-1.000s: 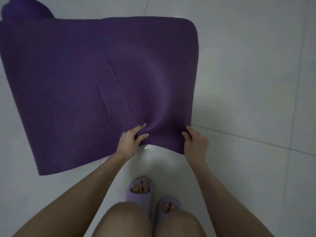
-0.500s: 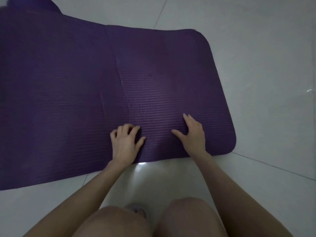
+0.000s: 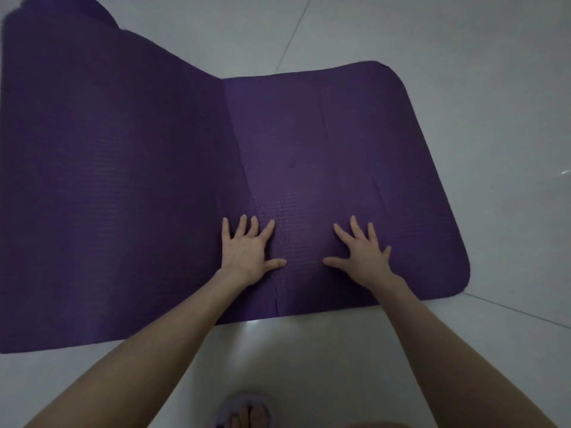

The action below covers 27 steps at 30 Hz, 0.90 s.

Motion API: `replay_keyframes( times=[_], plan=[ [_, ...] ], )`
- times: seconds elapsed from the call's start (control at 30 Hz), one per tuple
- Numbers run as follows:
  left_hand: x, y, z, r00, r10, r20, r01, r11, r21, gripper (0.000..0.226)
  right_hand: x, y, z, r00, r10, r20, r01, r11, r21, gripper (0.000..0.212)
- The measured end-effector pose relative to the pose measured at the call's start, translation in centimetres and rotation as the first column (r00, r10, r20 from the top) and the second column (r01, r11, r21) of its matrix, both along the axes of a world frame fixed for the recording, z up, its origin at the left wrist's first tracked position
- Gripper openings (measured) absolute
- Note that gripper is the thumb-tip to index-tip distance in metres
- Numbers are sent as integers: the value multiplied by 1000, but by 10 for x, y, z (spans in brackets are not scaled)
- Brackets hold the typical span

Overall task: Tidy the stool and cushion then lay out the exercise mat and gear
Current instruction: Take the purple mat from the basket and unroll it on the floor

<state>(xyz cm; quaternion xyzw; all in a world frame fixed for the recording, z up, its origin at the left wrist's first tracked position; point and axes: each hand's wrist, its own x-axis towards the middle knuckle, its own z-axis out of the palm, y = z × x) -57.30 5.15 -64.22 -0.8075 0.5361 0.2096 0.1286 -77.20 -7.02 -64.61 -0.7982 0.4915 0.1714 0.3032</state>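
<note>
While left hand [image 3: 247,254] and right hand [image 3: 364,257] are pressed flat on it (fingers spread), the mat [image 3: 123,180] is laid lengthwise leftward.

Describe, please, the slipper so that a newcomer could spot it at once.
Start from the big purple mat on the pale tiled floor. Below its near edge, at the picture's bottom, sits the slipper. It alone is pale lilac, with toes showing.

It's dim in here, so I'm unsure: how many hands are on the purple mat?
2. The left hand lies flat on the mat near its front edge; the right hand lies flat beside it, toward the rounded corner. None seem hidden.
</note>
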Motion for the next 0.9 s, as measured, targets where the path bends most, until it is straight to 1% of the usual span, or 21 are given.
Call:
replay_keyframes(
  times=[0.13,0.2,0.27,0.3,0.33,0.4,0.43,0.47,0.5,0.53,0.6,0.7,0.83,0.9],
  plan=[
    [-29,2,-7,982,-69,-178,52,994,-98,86,-36,9,8,993,-86,-76,83,996,-45,88],
    [-43,5,-6,947,-128,-296,96,988,-117,86,-35,6,15,991,-128,-31,126,991,-40,89],
    [-51,8,-2,904,-175,-391,135,983,-127,85,-26,-1,23,991,-129,28,130,992,-5,89],
    [-52,9,0,903,-194,-384,152,979,-136,82,-20,-7,25,992,-120,39,119,993,7,89],
    [-50,9,3,921,-214,-326,169,973,-160,77,-14,-12,26,994,-103,37,102,995,15,89],
    [-41,10,12,974,-207,-91,182,957,-225,67,-4,-17,23,997,-77,26,76,996,40,90],
    [-34,9,17,987,-159,36,163,955,-250,68,1,-18,21,997,-72,29,70,996,53,92],
    [-25,8,22,986,-95,137,128,959,-254,74,5,-18,18,997,-69,34,67,996,66,93],
    [-16,6,25,979,-32,203,82,966,-244,83,10,-17,15,997,-65,35,62,995,78,95],
    [-7,3,27,972,19,233,34,975,-220,93,14,-17,12,998,-60,30,57,994,90,97],
    [6,-1,21,973,66,222,-31,987,-155,105,17,-16,6,999,-36,-1,36,994,102,101],
    [7,-5,6,982,75,171,-60,994,-93,108,9,-16,-3,999,10,-33,-7,996,85,107],
    [-4,-18,-9,993,62,97,-58,997,-50,109,-15,-25,-5,999,-45,-20,46,996,76,107],
    [-16,-28,-14,999,50,13,-50,998,-30,111,-35,-32,-3,995,-91,-41,94,993,74,106]
  ],
)
